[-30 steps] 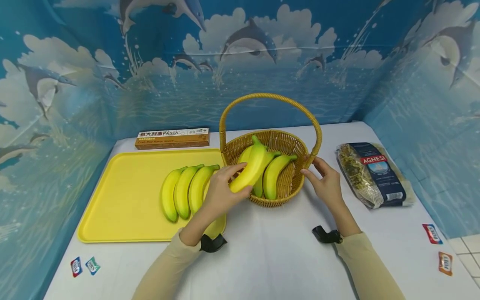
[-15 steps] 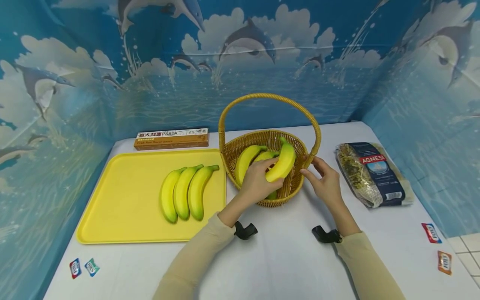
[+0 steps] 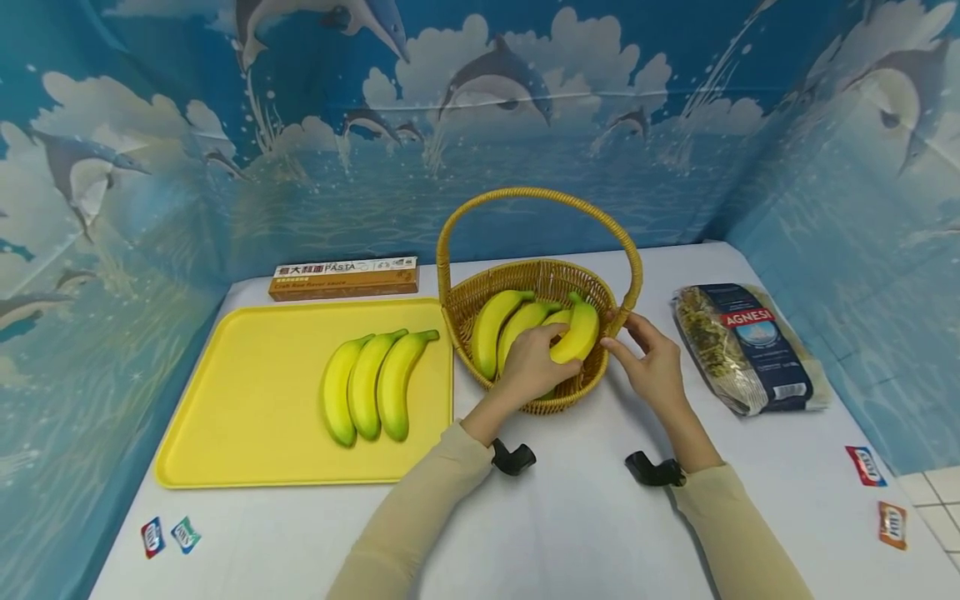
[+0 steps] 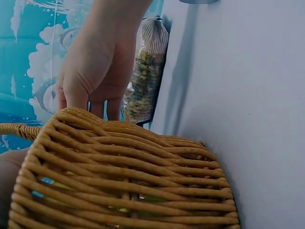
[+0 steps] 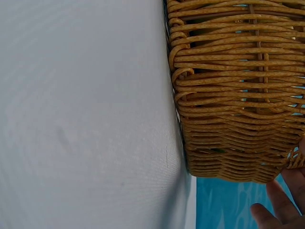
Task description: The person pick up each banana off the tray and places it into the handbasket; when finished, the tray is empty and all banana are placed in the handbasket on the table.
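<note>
since a second ago the left hand (image 3: 534, 364) carried its clamped banana (image 3: 576, 335) into the wicker basket (image 3: 573, 379); right hand (image 3: 654, 367), fingers relaxed, steadies the rim. light, firm, bruisable: hold mid-body.

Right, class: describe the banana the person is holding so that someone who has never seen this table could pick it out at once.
Start at the wicker basket with the tall looped handle, in the middle of the white table. Inside lie several bananas; the one meant is the rightmost banana, nearest the right hand. Unlike its neighbours in the basket and the three bananas on the yellow tray, the left hand grips it.
</note>
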The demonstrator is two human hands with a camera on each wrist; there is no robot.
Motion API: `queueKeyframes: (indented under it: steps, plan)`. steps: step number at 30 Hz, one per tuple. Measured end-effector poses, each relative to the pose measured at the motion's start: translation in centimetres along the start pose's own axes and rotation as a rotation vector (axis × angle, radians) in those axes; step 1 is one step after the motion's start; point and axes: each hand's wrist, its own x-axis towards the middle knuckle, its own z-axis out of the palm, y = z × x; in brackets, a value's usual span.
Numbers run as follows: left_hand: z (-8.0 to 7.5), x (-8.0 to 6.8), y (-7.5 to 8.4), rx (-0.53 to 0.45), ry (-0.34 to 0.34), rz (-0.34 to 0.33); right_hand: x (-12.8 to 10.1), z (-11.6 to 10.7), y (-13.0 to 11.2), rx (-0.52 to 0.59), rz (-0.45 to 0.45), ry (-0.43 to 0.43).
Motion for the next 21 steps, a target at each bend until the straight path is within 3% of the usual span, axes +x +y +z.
queueKeyframes:
  steps: [11, 21]
  plan:
    - [0.13, -0.18, 0.27, 0.064, -0.097, -0.028, 0.08, -0.17, -0.24, -0.001, -0.014, -0.006]
    - [0.13, -0.64, 0.32, 0.056, -0.077, -0.049, 0.05, -0.13, -0.35, 0.002, -0.005, -0.001]
